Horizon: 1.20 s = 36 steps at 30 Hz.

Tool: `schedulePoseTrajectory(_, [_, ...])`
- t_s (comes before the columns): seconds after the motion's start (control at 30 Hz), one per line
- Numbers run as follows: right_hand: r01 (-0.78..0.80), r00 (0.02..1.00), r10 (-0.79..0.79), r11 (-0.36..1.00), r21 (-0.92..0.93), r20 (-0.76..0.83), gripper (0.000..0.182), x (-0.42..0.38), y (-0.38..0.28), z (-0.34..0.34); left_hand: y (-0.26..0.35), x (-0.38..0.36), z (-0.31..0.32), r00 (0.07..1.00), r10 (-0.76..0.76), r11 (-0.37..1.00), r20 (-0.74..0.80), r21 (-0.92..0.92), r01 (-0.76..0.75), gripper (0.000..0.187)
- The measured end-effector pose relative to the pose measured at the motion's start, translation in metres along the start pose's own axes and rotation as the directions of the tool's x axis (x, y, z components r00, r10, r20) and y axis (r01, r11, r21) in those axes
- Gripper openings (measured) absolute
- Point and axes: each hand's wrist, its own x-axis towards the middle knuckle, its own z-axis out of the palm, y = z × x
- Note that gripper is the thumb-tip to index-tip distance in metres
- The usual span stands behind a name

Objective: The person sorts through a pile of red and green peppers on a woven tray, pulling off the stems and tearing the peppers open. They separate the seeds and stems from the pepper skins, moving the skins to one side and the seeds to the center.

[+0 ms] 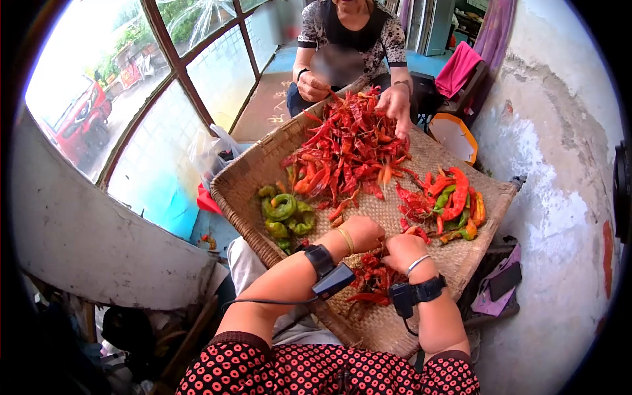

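In the middle of the head view, my left hand (363, 234) and my right hand (405, 253) come close together over a woven bamboo tray (316, 247). Both look closed, fingers curled inward; whatever is pinched between them is hidden. Below them lies a small pile of dried red chili peppers (374, 280). A big heap of red chili peppers (352, 145) fills the far part of the tray. Curled green peppers (282, 209) sit at the left. Fresh red, green and orange peppers (454, 201) lie at the right, close to my right hand.
Across the tray sits another person (355, 26), one hand (396, 108) at the heap and the other near the rim. Windows (210, 72) line the left and a peeling wall (540, 151) the right. A phone (505, 280) rests on a purple cloth at the right.
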Motion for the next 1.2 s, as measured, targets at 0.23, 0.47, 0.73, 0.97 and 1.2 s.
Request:
schedulePoseTrajectory(0.23, [-0.096, 0.988, 0.103, 0.993, 0.067, -0.112, 0.022, 0.016, 0.043, 0.021, 0.015, -0.007, -0.004, 0.977, 0.069, 0.993, 0.203, -0.106, -0.048, 0.034])
schedulePoseTrajectory(0.47, [-0.075, 0.993, 0.093, 0.969, 0.236, -0.066, 0.025, 0.029, 0.041, 0.033, 0.034, 0.002, 0.018, 0.950, -0.026, 0.981, 0.310, 0.189, -0.035, 0.030])
schedulePoseTrajectory(0.73, [-0.120, 0.987, 0.140, 0.969, 0.218, -0.078, 0.026, 0.032, 0.042, 0.031, 0.001, -0.003, -0.014, 0.922, 0.010, 1.000, 0.388, -0.022, -0.001, 0.020])
schedulePoseTrajectory(0.97, [-0.042, 0.997, 0.038, 0.998, 0.052, 0.070, 0.022, 0.001, 0.030, -0.008, -0.005, -0.007, -0.026, 0.946, -0.224, 0.973, 0.236, 0.116, 0.202, 0.022])
schedulePoseTrajectory(1.2, [0.106, 0.950, -0.066, 0.987, -0.117, 0.306, 0.028, -0.026, 0.004, 0.022, -0.015, -0.006, -0.018, 0.938, -0.277, 0.949, 0.209, 0.212, 0.234, 0.022])
